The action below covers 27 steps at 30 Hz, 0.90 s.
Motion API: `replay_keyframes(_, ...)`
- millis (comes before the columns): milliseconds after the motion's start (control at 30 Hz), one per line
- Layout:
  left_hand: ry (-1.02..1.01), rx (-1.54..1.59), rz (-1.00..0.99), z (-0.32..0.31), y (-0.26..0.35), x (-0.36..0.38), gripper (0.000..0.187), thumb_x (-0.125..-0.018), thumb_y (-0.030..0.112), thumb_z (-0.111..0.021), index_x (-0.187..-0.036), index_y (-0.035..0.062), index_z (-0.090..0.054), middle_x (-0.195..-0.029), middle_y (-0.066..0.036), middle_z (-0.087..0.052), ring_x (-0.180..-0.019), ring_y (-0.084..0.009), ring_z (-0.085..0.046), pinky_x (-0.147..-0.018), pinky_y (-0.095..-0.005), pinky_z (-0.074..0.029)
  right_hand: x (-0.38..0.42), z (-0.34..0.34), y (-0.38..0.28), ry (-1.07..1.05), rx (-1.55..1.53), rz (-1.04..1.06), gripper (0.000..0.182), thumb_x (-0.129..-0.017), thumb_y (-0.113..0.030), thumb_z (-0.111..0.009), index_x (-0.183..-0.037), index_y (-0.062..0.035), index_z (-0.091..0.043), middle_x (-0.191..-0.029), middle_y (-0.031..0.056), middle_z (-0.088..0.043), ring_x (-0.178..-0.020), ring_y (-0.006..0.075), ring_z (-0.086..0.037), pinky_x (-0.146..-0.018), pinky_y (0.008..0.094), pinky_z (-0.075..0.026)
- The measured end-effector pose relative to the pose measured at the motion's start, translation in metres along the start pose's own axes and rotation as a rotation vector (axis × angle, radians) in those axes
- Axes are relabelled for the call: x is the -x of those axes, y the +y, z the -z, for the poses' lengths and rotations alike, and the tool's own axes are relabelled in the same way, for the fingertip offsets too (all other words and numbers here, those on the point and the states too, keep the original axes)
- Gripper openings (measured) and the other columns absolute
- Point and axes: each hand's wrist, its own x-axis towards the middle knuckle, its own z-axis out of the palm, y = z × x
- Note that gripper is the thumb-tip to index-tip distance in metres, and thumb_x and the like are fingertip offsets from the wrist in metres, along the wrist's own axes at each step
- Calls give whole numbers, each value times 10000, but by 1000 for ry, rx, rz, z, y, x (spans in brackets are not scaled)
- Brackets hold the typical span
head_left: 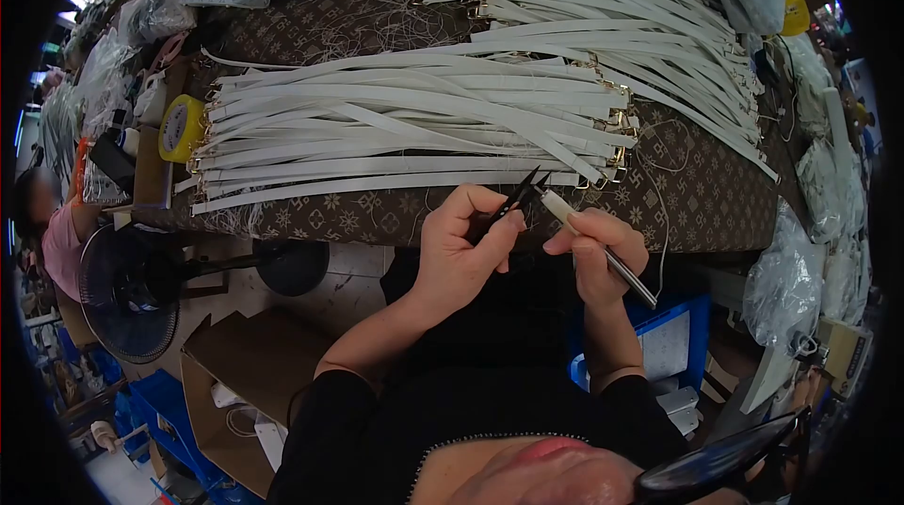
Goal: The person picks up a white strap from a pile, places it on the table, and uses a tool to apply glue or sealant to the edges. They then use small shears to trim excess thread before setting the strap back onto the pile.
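Note:
My left hand (461,246) is closed around small black thread snips (511,202), their two pointed tips up and a little apart. Just to its right, my right hand (603,246) grips a pen-shaped tool (557,208) with a pale front part and a shiny metal rear, its front end close to the snips' tips. A thin pale cord (665,251) runs near the tool's rear end. Beyond both hands lies a wide pile of white belts (395,119) with gold-coloured buckles (621,133) at the right end. Whether a belt end or thread lies between the tools cannot be made out.
Another heap of white belts (650,34) lies at the back right on the brown patterned cloth (697,185). Loose threads (367,25) are scattered behind. A yellow tape roll (181,128) stands left. Below are a black fan (132,288), cardboard box (235,364) and blue crate (697,336).

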Motion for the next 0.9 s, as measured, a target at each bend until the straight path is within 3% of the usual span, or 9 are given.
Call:
replay_keyframes(167, 9, -39, -19, 0, 0, 0, 78, -892, 12, -566, -940, 30, -507, -828, -48, -623, -496, -29, -488, -430, -159, -367, -9, 2, -2, -93, 170, 158, 192, -769, 2, -642, -959, -1, -617, -678, 85, -659, -567, 201, -627, -526, 269, -487)
replay_keyframes(233, 35, -27, -3, -2, 2, -1, 78, -884, 41, -598, -919, 16, -534, -697, 5, -582, -515, -11, -488, -450, -159, -394, -10, 3, -3, -110, 206, 208, 206, -744, 17, -651, -946, 4, -616, -676, 80, -656, -561, 207, -626, -517, 273, -489)
replay_keyframes(467, 56, -56, -14, -1, 0, -1, 78, -881, 38, -601, -915, 16, -534, -665, 14, -561, -511, -9, -483, -446, -160, -387, -10, 4, -4, -116, 228, 237, 205, -736, 24, -648, -940, 12, -627, -668, 72, -654, -561, 207, -631, -513, 273, -492)
replay_keyframes(533, 17, -74, -23, 1, -2, -1, 85, -889, 17, -576, -938, 26, -507, -823, -50, -624, -517, -28, -495, -452, -162, -387, -10, 3, -2, -110, 202, 212, 208, -739, 24, -644, -946, 12, -631, -671, 72, -657, -565, 203, -633, -513, 274, -493)
replay_keyframes(767, 14, -83, -13, -1, -1, 0, 83, -889, 12, -573, -934, 24, -505, -823, -49, -624, -521, -28, -495, -461, -164, -395, -6, 4, -1, -76, 177, 190, 194, -762, 5, -637, -955, 12, -629, -688, 80, -668, -567, 199, -631, -524, 270, -495)
replay_keyframes(833, 41, -68, -21, -3, 0, -1, 82, -884, 47, -600, -913, 15, -531, -675, 7, -569, -518, -12, -486, -450, -160, -394, -7, 3, 0, -67, 162, 163, 184, -775, -8, -634, -957, 12, -626, -691, 85, -671, -569, 198, -630, -529, 265, -495)
replay_keyframes(900, 41, -70, -17, -3, 0, -1, 83, -884, 47, -600, -913, 15, -530, -673, 8, -567, -518, -12, -486, -451, -161, -395, -6, 3, 0, -63, 155, 153, 179, -778, -9, -631, -956, 12, -626, -692, 86, -672, -568, 197, -629, -528, 264, -494)
